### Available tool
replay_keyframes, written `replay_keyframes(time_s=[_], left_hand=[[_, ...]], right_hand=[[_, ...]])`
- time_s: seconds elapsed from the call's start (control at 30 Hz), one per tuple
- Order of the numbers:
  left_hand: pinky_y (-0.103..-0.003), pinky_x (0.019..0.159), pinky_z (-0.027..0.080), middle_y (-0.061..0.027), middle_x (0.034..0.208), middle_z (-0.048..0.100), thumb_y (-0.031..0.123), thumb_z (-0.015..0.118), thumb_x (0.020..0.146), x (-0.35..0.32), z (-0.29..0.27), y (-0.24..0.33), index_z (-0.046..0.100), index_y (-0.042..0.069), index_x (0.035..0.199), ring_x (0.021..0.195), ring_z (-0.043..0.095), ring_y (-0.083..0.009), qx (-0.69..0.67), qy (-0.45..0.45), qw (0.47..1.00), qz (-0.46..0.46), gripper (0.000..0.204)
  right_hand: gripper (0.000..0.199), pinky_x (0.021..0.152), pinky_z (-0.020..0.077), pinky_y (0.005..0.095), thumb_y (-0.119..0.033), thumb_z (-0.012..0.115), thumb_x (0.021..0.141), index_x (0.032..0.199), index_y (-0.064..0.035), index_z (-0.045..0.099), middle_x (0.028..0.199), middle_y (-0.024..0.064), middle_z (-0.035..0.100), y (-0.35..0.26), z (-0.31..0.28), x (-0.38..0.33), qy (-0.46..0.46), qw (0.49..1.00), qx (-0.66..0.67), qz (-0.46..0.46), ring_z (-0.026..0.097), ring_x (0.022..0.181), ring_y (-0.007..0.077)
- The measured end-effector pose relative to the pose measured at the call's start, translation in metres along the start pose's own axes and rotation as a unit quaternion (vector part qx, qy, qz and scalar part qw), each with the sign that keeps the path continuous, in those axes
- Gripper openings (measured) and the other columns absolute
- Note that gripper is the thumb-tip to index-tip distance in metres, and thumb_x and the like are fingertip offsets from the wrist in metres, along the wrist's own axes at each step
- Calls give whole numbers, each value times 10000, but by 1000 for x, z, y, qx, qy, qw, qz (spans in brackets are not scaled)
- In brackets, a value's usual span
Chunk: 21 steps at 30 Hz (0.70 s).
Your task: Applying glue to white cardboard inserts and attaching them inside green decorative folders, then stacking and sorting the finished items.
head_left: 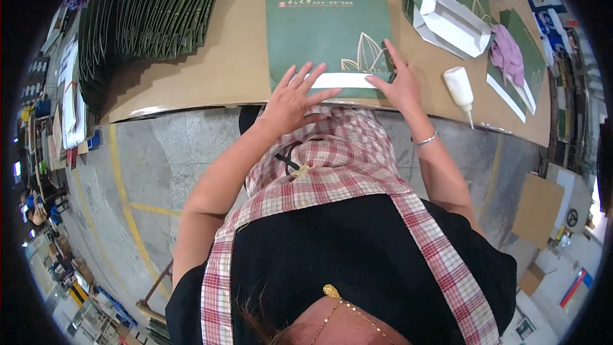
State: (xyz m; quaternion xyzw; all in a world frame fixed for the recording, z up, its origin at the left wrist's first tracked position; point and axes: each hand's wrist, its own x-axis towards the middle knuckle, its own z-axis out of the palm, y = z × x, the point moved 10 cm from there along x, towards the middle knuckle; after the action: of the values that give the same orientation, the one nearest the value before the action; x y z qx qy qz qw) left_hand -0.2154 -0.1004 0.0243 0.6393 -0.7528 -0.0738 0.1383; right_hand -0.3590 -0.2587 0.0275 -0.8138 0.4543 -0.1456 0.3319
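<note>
A flat green paper bag [319, 35] with a pale gold leaf outline lies on the brown table in front of me. Along its near edge runs a white strip [345, 80], partly under my fingers. My left hand [297, 99] rests on the bag's near left corner, fingers spread. At the right end of the strip lies my right hand [397, 83], its thumb on the white and its index finger stretched along the bag's right side. Neither hand grips anything. A white squeeze bottle [458, 88] with a thin nozzle lies to the right.
A fanned row of folded green bags [147, 16] stands at the left. More green bags with an open white bottom [453, 22] sit at the far right, beside a pink cloth [507, 54]. The table's near edge [211, 107] runs close before my apron.
</note>
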Motion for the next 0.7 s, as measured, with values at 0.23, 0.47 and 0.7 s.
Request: replay_keyframes(time_s=[0.23, 0.47, 0.7], left_hand=[[-561, 1141, 242, -134, 1554, 271, 468, 693, 795, -3, -1, -2, 383, 407, 1447, 1407, 297, -377, -43, 11, 999, 10, 724], [-479, 1126, 291, -178, 1355, 507, 227, 630, 869, 5, -63, -108, 560, 175, 1317, 1338, 379, -397, -33, 120, 986, -107, 457], [-561, 1152, 172, -141, 1473, 397, 257, 543, 892, -20, -86, -236, 582, 201, 1270, 1395, 300, -355, 372, -50, 916, -140, 385]], right_hand=[[549, 1042, 396, 327, -88, 764, 720, 1255, -102, 643, 1249, 85, 644, 10, 18, 25, -102, 974, 198, -47, 557, 1198, 192], [457, 1033, 397, 325, -74, 768, 705, 1156, -87, 693, 1170, 77, 667, 4, 13, 27, -104, 973, 204, -12, 575, 1143, 202], [498, 1054, 372, 338, -88, 772, 683, 1173, -91, 688, 1203, 85, 651, -1, 12, 48, -136, 969, 205, -11, 551, 1179, 214]])
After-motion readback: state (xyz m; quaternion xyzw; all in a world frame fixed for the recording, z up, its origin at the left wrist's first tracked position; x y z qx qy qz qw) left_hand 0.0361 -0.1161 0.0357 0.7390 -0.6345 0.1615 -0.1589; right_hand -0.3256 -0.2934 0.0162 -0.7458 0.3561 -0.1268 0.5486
